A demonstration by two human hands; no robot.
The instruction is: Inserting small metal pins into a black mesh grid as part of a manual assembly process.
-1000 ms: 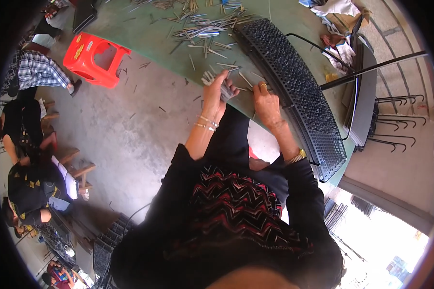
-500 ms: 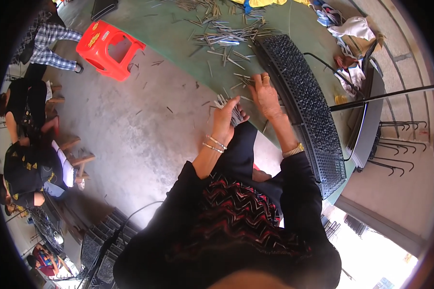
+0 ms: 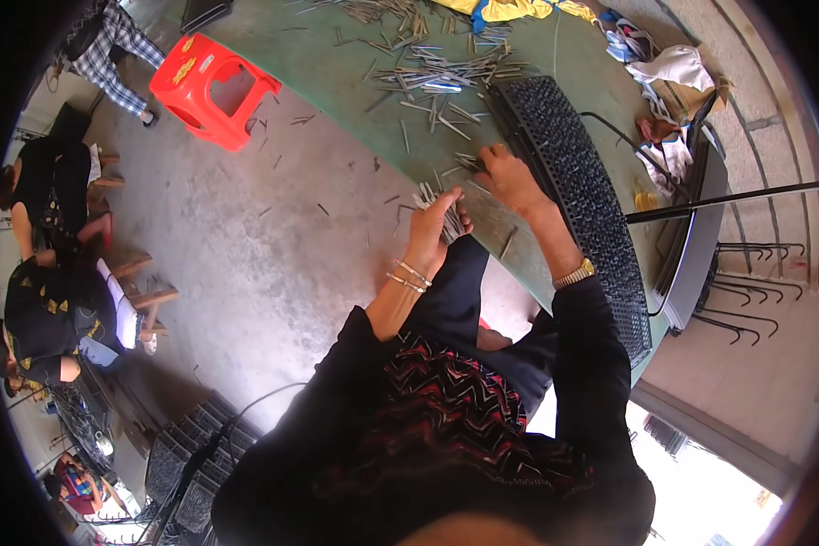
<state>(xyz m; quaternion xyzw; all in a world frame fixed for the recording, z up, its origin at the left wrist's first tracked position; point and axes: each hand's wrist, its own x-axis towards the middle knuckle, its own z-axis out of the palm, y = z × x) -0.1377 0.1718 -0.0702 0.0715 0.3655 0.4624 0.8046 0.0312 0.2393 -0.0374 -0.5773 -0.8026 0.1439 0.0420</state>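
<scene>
Thin strips (image 3: 452, 221), grey, packed in a bunch in left hand (image 3: 432, 229), right by the near edge of green tabletop (image 3: 346, 100). Thumb on one side, fingers curled round the other, holding the bunch snug, w/ ends poking out past the thumb. Right hand (image 3: 511, 185) low over tabletop, fingers bent in, tips at a few loose strips (image 3: 466, 164); can't tell if pinching them or just touching. Done, as far as can be seen: one bunch in left hand, w/ most ends facing abt the same way. Not picked up: lots. Big messy pile (image 3: 441, 73) farther up tabletop, all criss-cross, plus a few singles btwn pile and hands. Prob. only part way, w/ far more loose than held; can't tell exact no. Bumpy black panel (image 3: 591, 200) just to the right of right hand, on tabletop. Yellow cloth (image 3: 519, 11) past the pile, at far end. Dark bits (image 3: 323, 208) here & there on floor (image 3: 246, 255). Red stool (image 3: 196, 96) also on floor, well apart from both hands.
</scene>
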